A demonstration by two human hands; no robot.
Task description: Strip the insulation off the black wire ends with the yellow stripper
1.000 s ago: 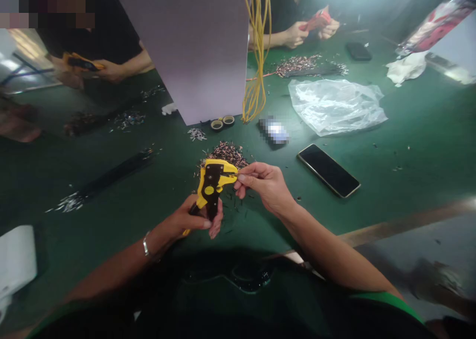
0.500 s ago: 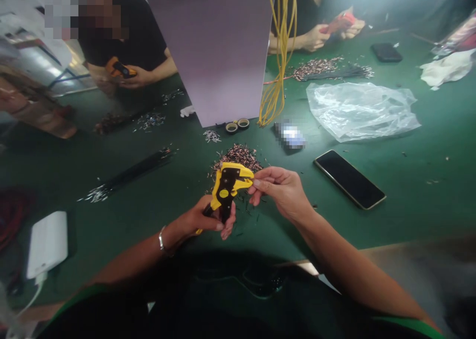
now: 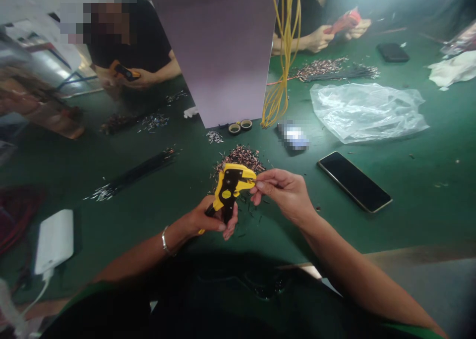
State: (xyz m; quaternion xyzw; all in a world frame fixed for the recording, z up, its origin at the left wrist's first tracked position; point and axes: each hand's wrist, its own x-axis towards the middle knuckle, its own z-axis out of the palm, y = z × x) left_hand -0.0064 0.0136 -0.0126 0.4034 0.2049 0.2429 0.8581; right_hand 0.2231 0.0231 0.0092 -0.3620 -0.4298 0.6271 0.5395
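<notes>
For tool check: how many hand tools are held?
3: yellow tool in the left hand; orange tool in one person's hands, upper left; red tool in another's hands, upper right. The panel may hide more.

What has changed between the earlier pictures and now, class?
The view has swung left, bringing the white device fully into sight. Nothing was visibly taken or let go. The left hand still grips the yellow tool, the right hand stays at its tip; phone and scrap pile stay put.
</notes>
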